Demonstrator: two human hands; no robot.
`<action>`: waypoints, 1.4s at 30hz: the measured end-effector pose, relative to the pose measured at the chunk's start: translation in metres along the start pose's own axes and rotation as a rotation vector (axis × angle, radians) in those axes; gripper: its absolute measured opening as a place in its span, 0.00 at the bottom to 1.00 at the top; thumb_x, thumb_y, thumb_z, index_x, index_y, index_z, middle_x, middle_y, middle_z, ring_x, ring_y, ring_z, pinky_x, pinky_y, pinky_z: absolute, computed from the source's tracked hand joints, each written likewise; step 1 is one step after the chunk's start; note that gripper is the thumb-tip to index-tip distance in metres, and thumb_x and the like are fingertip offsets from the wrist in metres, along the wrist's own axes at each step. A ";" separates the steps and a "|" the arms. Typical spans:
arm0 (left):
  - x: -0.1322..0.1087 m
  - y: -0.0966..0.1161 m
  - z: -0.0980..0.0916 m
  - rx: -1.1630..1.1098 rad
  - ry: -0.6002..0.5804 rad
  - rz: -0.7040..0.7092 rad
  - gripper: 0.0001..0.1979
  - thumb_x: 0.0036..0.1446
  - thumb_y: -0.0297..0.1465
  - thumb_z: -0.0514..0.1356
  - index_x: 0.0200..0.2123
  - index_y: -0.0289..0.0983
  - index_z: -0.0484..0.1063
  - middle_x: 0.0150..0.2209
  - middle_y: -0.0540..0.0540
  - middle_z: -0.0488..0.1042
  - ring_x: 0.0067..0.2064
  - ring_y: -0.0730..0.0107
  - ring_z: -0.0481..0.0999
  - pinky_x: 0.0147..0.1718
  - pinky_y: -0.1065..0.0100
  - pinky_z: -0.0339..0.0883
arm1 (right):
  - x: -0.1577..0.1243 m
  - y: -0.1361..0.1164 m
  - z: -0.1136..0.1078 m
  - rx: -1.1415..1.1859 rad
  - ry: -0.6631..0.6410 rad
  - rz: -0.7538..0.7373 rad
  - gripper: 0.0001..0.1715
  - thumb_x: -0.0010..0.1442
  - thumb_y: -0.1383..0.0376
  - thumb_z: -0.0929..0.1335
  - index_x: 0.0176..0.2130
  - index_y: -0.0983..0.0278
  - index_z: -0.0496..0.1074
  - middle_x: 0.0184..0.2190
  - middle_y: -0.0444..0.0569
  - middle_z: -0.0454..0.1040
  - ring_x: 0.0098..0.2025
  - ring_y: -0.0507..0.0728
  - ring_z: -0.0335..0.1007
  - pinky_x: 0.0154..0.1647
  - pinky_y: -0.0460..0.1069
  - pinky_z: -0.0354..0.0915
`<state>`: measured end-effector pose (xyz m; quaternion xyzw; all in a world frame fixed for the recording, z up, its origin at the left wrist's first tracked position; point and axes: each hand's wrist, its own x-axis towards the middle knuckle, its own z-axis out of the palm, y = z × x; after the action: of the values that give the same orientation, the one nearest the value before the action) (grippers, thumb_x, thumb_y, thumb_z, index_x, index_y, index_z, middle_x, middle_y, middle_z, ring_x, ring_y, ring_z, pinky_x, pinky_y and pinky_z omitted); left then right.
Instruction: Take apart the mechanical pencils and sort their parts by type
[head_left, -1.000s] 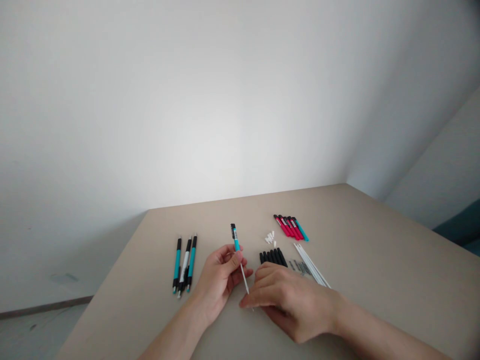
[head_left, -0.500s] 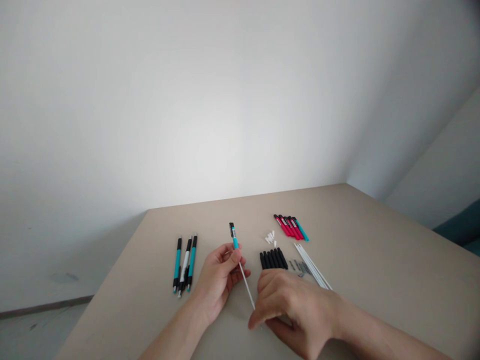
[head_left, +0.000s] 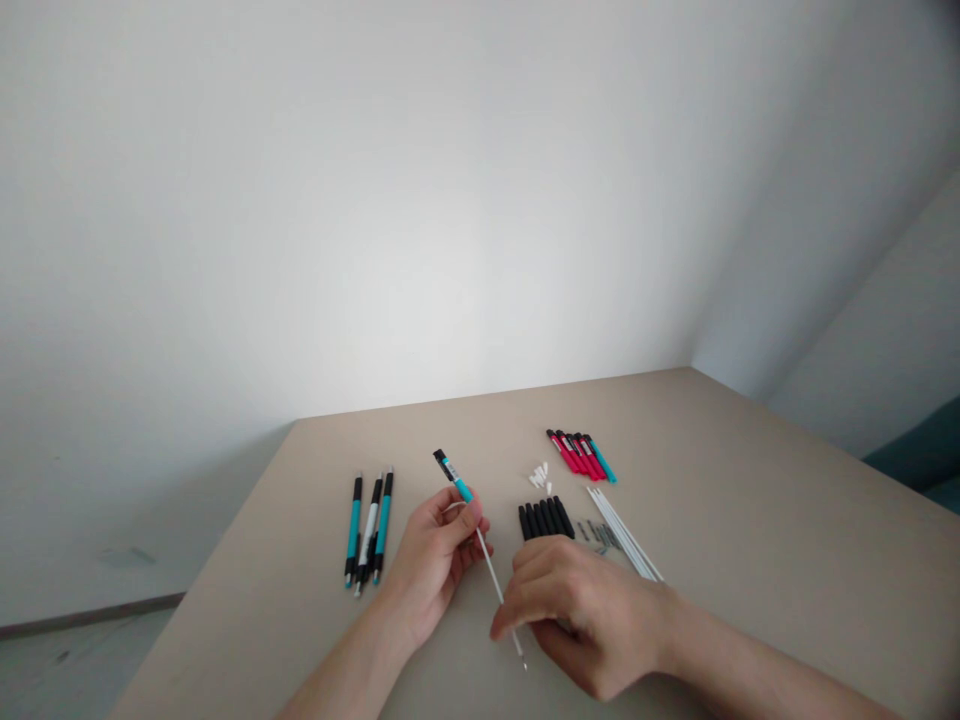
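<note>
Pinched between thumb and fingers of my left hand is a turquoise pen barrel with a black clip end. Its top tilts away and to the left. A thin white pen refill runs from the barrel's lower end down toward me. My right hand is curled with its fingers closed around the lower part of this refill. The refill's metal tip pokes out below those fingers. Beyond the right hand lies a row of black pen grips, with small metal springs beside it.
Three pens, turquoise and white with black ends, lie on the table at left. White plastic bits sit behind the grips. Red barrels and one turquoise barrel lie farther back. White refills lie at right. A wall rises behind.
The barrel's top end has swung to the left, so it leans more. The refill's tip now shows below my right fingers, which have shifted slightly up and left.
</note>
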<state>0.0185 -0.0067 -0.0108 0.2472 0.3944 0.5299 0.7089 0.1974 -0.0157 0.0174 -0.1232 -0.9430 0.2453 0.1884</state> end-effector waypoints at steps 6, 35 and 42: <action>-0.002 0.000 0.001 0.006 -0.023 0.001 0.16 0.39 0.30 0.72 0.29 0.34 0.70 0.21 0.53 0.70 0.24 0.77 0.70 0.22 0.76 0.65 | 0.002 0.000 -0.002 0.023 0.102 0.093 0.23 0.48 0.78 0.60 0.41 0.67 0.75 0.28 0.51 0.75 0.31 0.55 0.70 0.35 0.47 0.64; -0.004 0.000 -0.001 0.030 -0.057 0.016 0.15 0.44 0.30 0.70 0.32 0.35 0.67 0.23 0.52 0.71 0.25 0.76 0.68 0.27 0.70 0.63 | -0.027 0.054 -0.062 -0.166 0.346 0.992 0.19 0.56 0.68 0.60 0.42 0.65 0.75 0.24 0.47 0.75 0.24 0.52 0.69 0.26 0.45 0.59; -0.002 0.000 -0.001 0.027 -0.043 0.018 0.16 0.43 0.31 0.71 0.32 0.35 0.67 0.23 0.51 0.70 0.24 0.76 0.67 0.26 0.70 0.63 | -0.032 0.064 -0.057 -0.362 0.169 1.060 0.15 0.55 0.69 0.62 0.31 0.63 0.78 0.30 0.50 0.79 0.34 0.56 0.73 0.33 0.46 0.59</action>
<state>0.0175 -0.0089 -0.0101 0.2718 0.3839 0.5252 0.7091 0.2590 0.0520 0.0215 -0.6292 -0.7610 0.1299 0.0899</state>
